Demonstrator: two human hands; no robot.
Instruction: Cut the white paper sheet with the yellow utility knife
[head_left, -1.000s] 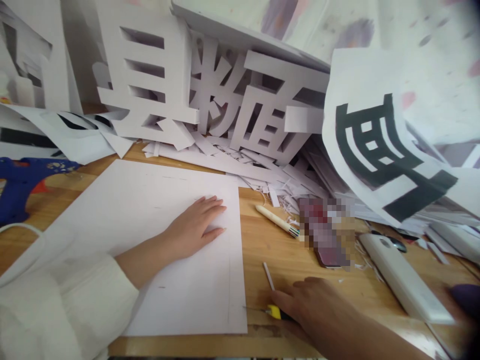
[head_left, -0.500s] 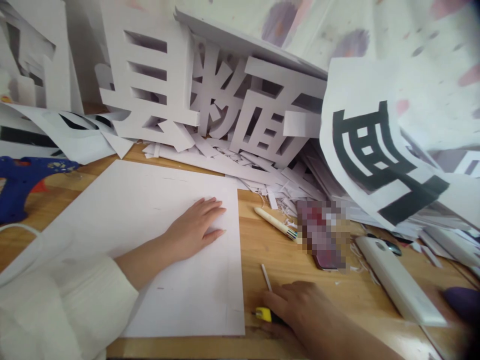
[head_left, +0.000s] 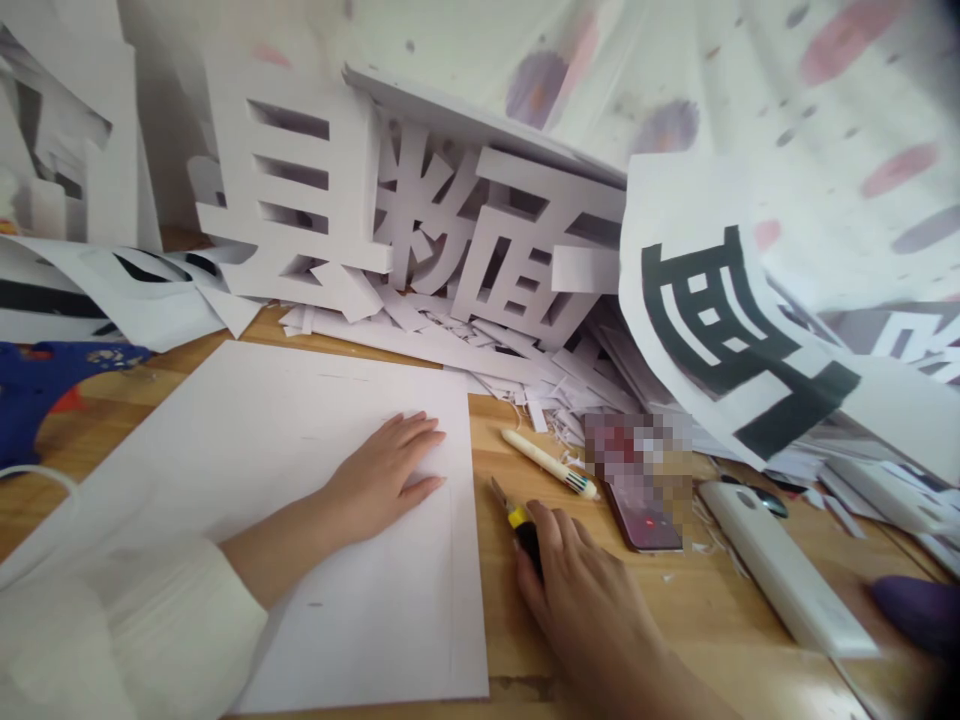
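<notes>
My left hand (head_left: pixel 386 478) lies flat on a large white sheet (head_left: pixel 285 430), its fingers spread close to the right edge. Short dark marks and a faint line along the right side show on the sheet. To the right, just off the sheet, my right hand (head_left: pixel 581 590) is closed around a craft knife (head_left: pixel 527 538) with a black and yellow handle. The knife's blade points up and left over the wooden table. Fingers of my right hand partly cover the handle.
Beyond my right hand are a multicolour pen (head_left: pixel 549 463), a phone (head_left: pixel 637 490) and a long white device (head_left: pixel 787 565). White cut-out characters (head_left: pixel 292 180) and paper scraps (head_left: pixel 480 345) stand behind. A printed sheet (head_left: pixel 675 190) curls at right; a blue glue gun (head_left: pixel 37 400) is at left.
My right hand has moved up and turned the knife so that its blade points away from me. A thin white strip near that hand is out of sight. My left hand stays on the sheet.
</notes>
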